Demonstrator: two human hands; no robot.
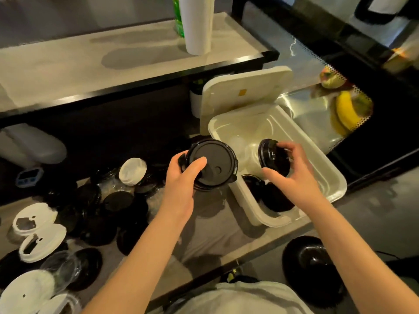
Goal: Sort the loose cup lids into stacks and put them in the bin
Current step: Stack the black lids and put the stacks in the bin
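Over the bin's near-left corner: large black stack (213, 163) of lids, flat top facing up; just outside the rim, beside it rather than inside
Left hand: left hand (181, 177) grips the large black stack from the near side; thumb lies across the top lid, fingers curl under the edge
Above the bin's open middle: small black stack (269, 155), tilted up on edge; apart from the large one
Right hand: right hand (294, 173) pinches the small black stack; thumb below, curled fingers over the upper edge
Bin: white rectangular bin (337, 177) stands at the right end of the bench (215, 234); bin cover (247, 91) stands upright along its far side
Inside: black lids in the bin (276, 200) lie at the near end; paler shapes farther in are too faint to name
Bench, left part: loose black lids (113, 200) lie heaped and overlapping; white lid stack (132, 171) leans among them; flat white lids (34, 225) and clear lids (59, 268) lie nearer the left edge
Beyond: paper roll (197, 26) stands upright on a raised shelf (90, 64); banana (347, 112) lies to the right, past the bin
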